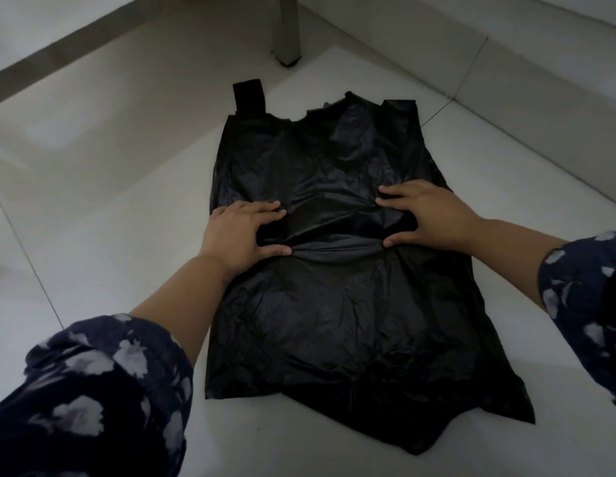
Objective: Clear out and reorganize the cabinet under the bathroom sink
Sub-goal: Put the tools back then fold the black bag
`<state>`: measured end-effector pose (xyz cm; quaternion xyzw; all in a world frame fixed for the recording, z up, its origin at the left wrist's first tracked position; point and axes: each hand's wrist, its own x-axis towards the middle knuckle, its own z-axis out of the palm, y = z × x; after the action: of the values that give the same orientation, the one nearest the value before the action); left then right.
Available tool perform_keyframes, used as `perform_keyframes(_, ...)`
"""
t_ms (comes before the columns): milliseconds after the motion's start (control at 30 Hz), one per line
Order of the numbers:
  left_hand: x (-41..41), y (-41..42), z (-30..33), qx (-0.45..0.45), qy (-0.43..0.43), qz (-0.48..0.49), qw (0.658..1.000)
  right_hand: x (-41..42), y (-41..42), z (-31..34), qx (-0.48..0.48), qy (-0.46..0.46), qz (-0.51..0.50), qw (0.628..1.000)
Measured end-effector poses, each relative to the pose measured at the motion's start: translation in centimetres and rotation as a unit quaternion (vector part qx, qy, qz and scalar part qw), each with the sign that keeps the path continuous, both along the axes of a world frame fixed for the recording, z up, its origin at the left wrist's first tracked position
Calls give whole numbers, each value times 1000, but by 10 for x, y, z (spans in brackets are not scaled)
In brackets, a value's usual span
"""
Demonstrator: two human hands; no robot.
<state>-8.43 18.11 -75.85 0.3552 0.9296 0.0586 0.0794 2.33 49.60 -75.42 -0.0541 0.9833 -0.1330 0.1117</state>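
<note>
We have a black bag (337, 304) spread flat on the floor (110, 173), its 2 handle loops pointing away from us toward a table leg (286, 29). Our left hand (237, 232) and right hand (426, 213) sit on the bag's middle, well apart. On each hand the fingers reach inward and the thumb lies nearer us, gathering a ridge of plastic between thumb and fingers; it looks like a light pinch on the film, not a full fist.

We judge the bag to be very light, thin and limp, with a slick sheen. It will slide on the smooth tile and hold no shape by itself. It creases easily and could tear if pulled hard at 1 spot. For folding, the pinched ridge across the middle is a fair place to hold. For lifting or opening it, we reckon the handle loops or the mouth edge at the far end are better.
</note>
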Motion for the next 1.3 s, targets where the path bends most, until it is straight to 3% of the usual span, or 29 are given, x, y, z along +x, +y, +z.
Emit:
perform_keyframes(167, 26, -2, 4, 52, 40, -25, 998, 20, -15, 6, 28, 66, -9, 997)
perform_keyframes(300, 31, 0, 29, 22, -6, 49, 999, 18, -17, 28, 30, 21, -50, 998)
perform_keyframes(467, 6, -3, 101, 143, -106, 54, 983, -6, 1, 107, -150, 2, -127, 980)
perform_keyframes(567, -8, 1, 156, 222, -164, 73, 958, -20, 13, 165, -195, -13, -128, 972)
perform_keyframes(767, -25, 7, 235, 311, -174, 57, 933, -25, 35, 258, -330, 0, -82, 940)
perform_keyframes(933, -25, 10, 258, 273, -163, 48, 947, -24, 39, 274, -224, -42, -78, 971)
perform_keyframes(1100, -20, 6, 249, 271, -215, 78, 935, -14, 36, 267, -282, -96, -118, 947)
perform_keyframes(1300, -20, 5, 217, 230, -213, 106, 944, -6, 32, 236, -246, -83, -136, 956)
